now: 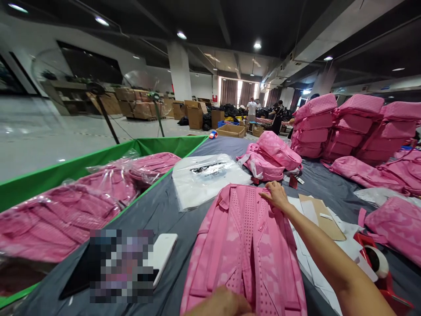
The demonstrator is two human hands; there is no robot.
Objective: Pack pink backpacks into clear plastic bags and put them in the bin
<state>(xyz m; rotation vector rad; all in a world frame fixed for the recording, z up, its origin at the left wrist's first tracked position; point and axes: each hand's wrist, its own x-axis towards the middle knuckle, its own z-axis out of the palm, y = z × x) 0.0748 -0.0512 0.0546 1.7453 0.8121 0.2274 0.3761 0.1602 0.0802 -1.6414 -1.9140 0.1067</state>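
Observation:
A pink camouflage backpack (248,237) lies on the grey-covered table in front of me, its back panel and shoulder straps facing up. My right hand (276,196) is at its top right corner, thumb and fingers pinching the fabric edge. Low in the view, my left hand (222,303) rests over the lower part of the straps with curled fingers; it is slightly blurred and cut off by the frame edge. Just beyond the backpack are a stack of clear plastic bags (205,175) with black print and another pink backpack (272,156) with tags.
Plastic-wrapped pink backpacks (72,210) fill a green-sided bin (158,142) on the left. A white phone (164,252) lies nearby. To the right are papers (312,245), brown card (324,217), a red tape dispenser (388,281) and stacked backpacks (355,127). People stand far back.

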